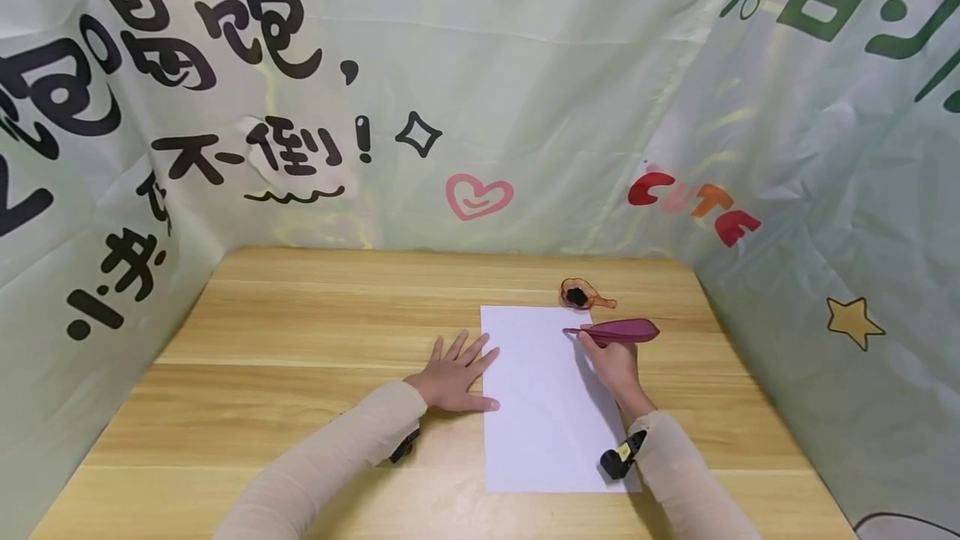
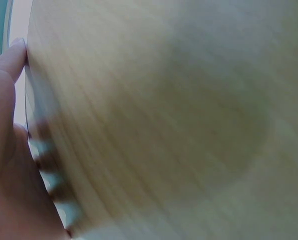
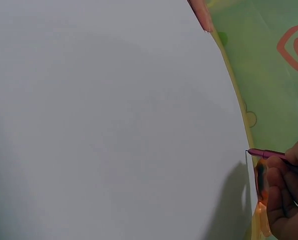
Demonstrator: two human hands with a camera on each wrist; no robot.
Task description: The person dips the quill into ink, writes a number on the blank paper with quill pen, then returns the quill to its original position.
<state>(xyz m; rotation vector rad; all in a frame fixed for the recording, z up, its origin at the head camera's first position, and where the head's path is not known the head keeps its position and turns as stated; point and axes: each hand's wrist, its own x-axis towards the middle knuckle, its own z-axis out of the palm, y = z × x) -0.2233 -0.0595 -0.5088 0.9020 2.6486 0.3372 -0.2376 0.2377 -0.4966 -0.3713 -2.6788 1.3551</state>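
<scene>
At the left edge of the paper (image 1: 540, 432), the person's left hand (image 1: 453, 380) lies with its fingers spread and straight, the thumb tip and some fingertips resting over the margin. At the far right part of the same sheet, the right hand (image 1: 613, 363) pinches a purple, feather-shaped pen (image 1: 626, 330), its slim tip pointing left and its broad end to the right. The tip is over the sheet near the far edge; whether it touches cannot be told.

The step in hand looks like putting the pen to the paper. To do it well, the left hand should press evenly through thumb and fingertips, so that the sheet does not turn under the stroke, and stay on the margin, out of the pen's way. The right hand wants a light pinch close to the tip, since the wide feather end may make the pen top-heavy. Raising the tip a little more upright would probably give better control, with the wrist lifted off any wet line.

Beyond the sheet's far right corner, just beside it, sits a small amber dish (image 1: 594, 298) with dark contents; the right hand should avoid nudging it. All this rests on a wooden table (image 1: 262, 357), with printed cloth (image 1: 555, 107) behind.
</scene>
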